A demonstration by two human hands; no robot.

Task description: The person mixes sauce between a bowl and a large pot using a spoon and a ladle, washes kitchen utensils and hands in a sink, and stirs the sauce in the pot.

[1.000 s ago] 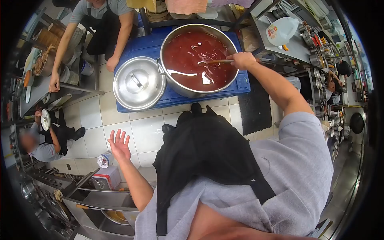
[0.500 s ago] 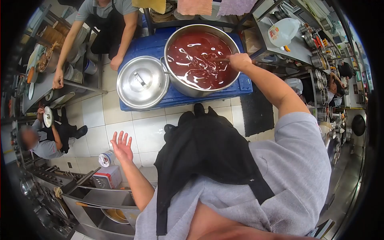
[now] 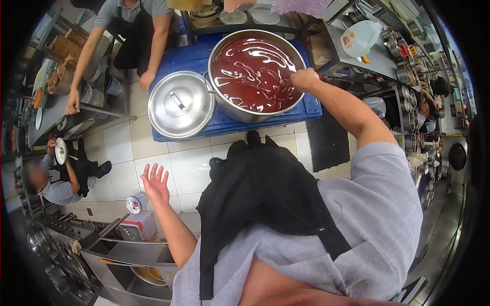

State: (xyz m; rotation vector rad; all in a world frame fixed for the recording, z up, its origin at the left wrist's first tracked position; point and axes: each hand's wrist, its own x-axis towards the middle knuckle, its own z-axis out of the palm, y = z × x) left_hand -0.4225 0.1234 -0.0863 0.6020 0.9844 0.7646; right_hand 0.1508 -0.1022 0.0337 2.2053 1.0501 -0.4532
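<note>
A large steel stockpot [image 3: 220, 97] full of glossy red liquid [image 3: 250, 71] stands on a blue chest-like box [image 3: 176, 57]. At the pot's right rim is my right hand [image 3: 305, 80], its fingers closed around a long-handled utensil. The utensil's head is hidden, and its shaft barely shows now. To the left of the pot, the round metal lid [image 3: 196, 109] lies on the box with its handle up. My left hand [image 3: 156, 186] is raised over the tiled floor, palm up, fingers spread, holding nothing.
A co-worker [image 3: 133, 30] leans at the upper left, one hand on the box and one on a steel counter [image 3: 46, 120]. Another person [image 3: 61, 188] at left holds a white plate [image 3: 60, 151]. A plastic jug [image 3: 361, 39] stands on the right-hand shelf. A dark mat [image 3: 331, 148] covers part of the floor.
The utensil's shaft, visible across the liquid before, is now nearly out of sight beside my right hand. The liquid's ripples have shifted into wider curves. My left hand has hardly moved.
</note>
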